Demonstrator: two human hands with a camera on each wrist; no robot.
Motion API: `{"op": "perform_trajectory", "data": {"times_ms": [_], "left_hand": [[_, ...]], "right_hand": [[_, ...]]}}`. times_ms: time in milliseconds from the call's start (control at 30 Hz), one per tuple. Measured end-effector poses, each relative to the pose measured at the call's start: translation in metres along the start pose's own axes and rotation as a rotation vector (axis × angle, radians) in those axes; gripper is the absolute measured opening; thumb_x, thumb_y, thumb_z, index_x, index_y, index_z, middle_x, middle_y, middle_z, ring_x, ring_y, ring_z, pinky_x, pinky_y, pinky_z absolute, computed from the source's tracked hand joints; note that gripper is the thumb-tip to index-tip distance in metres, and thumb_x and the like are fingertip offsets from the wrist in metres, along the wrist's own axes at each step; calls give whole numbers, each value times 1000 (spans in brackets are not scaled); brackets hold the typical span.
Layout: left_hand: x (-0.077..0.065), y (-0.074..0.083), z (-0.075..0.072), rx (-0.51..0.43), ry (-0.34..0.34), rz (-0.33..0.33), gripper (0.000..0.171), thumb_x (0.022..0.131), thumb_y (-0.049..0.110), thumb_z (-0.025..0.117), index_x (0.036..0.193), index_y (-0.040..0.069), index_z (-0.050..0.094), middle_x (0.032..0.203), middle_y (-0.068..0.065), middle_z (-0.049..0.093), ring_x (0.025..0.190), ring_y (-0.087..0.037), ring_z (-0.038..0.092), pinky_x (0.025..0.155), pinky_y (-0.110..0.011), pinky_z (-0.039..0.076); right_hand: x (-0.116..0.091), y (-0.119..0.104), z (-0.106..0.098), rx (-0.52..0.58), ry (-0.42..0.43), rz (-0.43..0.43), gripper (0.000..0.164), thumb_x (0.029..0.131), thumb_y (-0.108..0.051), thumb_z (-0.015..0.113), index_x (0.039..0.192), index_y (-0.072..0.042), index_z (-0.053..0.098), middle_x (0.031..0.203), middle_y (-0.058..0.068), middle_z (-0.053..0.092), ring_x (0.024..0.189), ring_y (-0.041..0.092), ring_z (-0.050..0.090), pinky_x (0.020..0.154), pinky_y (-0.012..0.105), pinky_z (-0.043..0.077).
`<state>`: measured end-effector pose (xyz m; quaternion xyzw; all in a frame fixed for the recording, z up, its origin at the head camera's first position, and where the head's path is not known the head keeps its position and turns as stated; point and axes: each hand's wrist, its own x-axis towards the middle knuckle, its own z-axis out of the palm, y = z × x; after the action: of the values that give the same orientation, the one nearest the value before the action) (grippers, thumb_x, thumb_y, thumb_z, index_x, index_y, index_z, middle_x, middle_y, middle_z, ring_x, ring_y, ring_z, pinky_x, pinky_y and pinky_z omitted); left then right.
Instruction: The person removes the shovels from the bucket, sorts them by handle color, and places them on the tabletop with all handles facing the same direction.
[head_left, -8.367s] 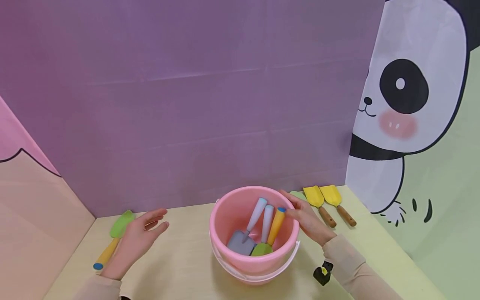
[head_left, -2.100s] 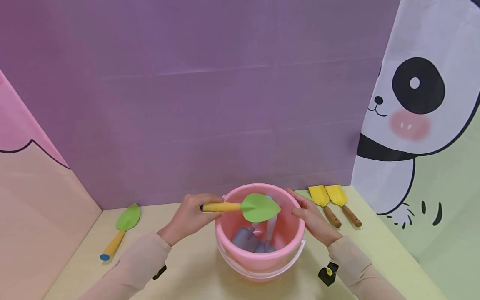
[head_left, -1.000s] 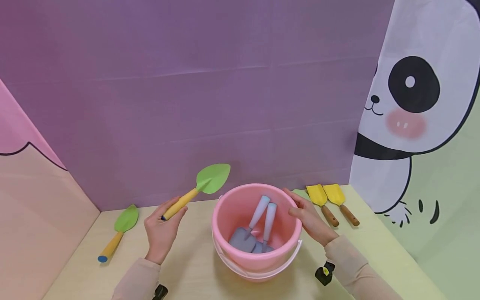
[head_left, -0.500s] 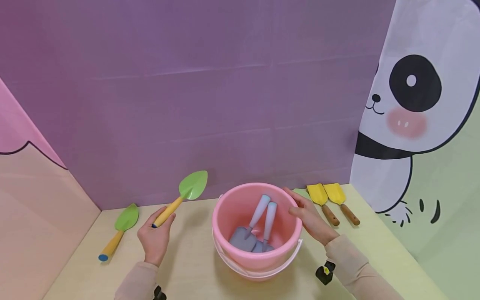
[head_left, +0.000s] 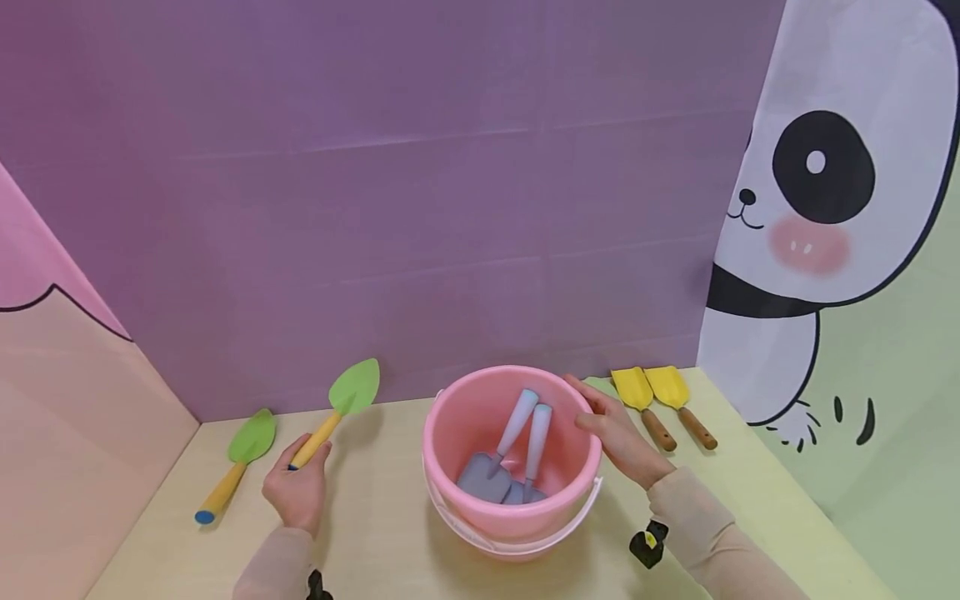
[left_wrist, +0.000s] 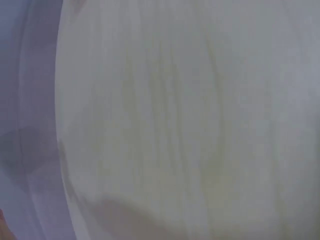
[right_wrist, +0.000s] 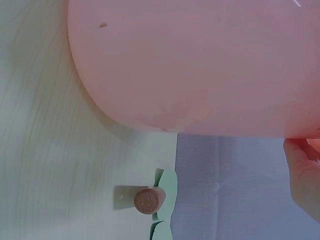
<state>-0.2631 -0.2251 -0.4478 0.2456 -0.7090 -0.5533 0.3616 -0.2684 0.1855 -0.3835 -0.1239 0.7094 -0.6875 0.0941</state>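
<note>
My left hand (head_left: pixel 297 493) grips the yellow handle of a hand trowel with a green leaf-shaped blade (head_left: pixel 356 387), tilted up to the right above the table. A matching green trowel (head_left: pixel 220 493) lies to its left. My right hand (head_left: pixel 618 437) holds the right rim of a pink bucket (head_left: pixel 517 525), thumb inside. Within it lean two grey trowels, one with its blade (head_left: pixel 482 478) in sight, the other mostly showing its pale handle (head_left: pixel 537 442). The right wrist view has the bucket's wall (right_wrist: pixel 200 75) and fingers at its rim. Only bare tabletop and backdrop fill most of the left wrist view.
Two yellow shovels (head_left: pixel 632 388) with brown handles lie on the table (head_left: pixel 390 500) right of the bucket. A pale green piece (head_left: pixel 602 386) is partly hidden behind my right hand. The purple backdrop (head_left: pixel 450 250) rises along the table's back edge.
The green trowel, inside the bucket at first, has come out in my left hand. It has since moved left and lower, near the other green trowel. My right hand stays on the rim.
</note>
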Motion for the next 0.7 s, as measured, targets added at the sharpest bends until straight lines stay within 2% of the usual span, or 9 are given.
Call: {"op": "perform_trajectory", "data": {"times_ms": [133,267,367,533,700], "left_hand": [[2,-8,-4,54,27,-31,37,71,16,76,106,7,70,73,30,50,75,10,46,71,-7,37],[6,-15,-8,95,46,-72,39,72,17,76,109,7,68,93,1,64,74,13,41,74,-9,35],[8,-21,-12,104,68,-111,41,72,19,75,111,8,67,107,-15,63,72,14,38,73,-8,33],[12,-31,-14,109,119,-153,41,72,20,75,110,8,67,106,-14,63,68,15,37,69,-5,32],[13,-35,-16,110,119,-186,42,73,20,74,113,8,66,110,-17,63,64,16,36,63,-4,33]], "right_hand": [[0,0,0,-1,-4,2,66,86,-6,45,147,-16,22,151,4,23,135,29,29,97,39,43],[-1,-1,0,-5,-15,0,66,86,-6,44,147,-17,21,152,4,22,135,30,28,98,40,42],[-1,-2,0,-5,-22,7,66,87,-6,44,147,-17,20,152,4,22,136,30,27,98,39,42],[-2,-2,0,-4,-25,7,66,87,-6,44,147,-17,20,152,4,22,136,30,27,98,41,41],[-1,-2,0,-2,-24,8,66,86,-6,44,147,-16,21,152,5,22,136,30,27,98,41,41]]}}
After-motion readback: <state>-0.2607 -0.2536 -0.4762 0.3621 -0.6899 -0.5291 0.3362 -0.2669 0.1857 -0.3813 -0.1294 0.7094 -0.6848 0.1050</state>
